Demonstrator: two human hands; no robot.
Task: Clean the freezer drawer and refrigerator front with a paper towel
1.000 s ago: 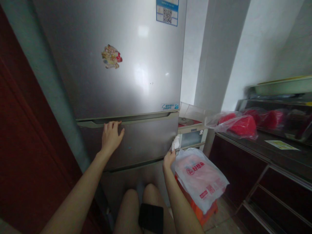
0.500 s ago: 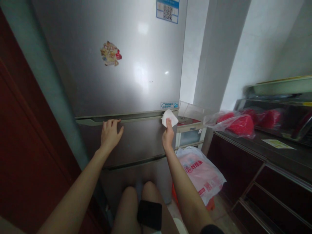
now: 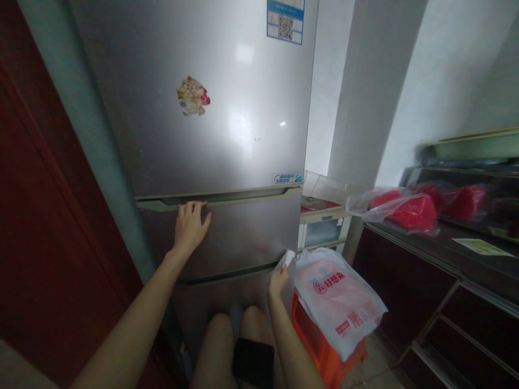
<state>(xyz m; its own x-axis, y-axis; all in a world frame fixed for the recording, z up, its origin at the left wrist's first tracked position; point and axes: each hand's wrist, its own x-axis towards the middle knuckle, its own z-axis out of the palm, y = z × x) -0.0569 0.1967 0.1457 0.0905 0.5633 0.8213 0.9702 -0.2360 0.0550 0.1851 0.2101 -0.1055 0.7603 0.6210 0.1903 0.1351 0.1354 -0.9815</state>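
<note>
A silver refrigerator with stacked doors fills the middle of the head view. My left hand hooks its fingers over the recessed handle along the top of the middle door, thumb held apart. Lower down, at the right edge of that door, my right hand is closed on a folded white cloth. The cloth, partly hidden by the fingers, is against the door's lower right corner by the gap above the bottom door. The doors look closed.
At right, a white plastic bag lies on an orange stool. Red items in clear plastic sit on a dark counter. A black flat object rests on my lap. A dark red door stands at left.
My right hand has moved the white cloth down the right edge of the middle door, from its top corner to its bottom corner. My left hand stays at the handle.
</note>
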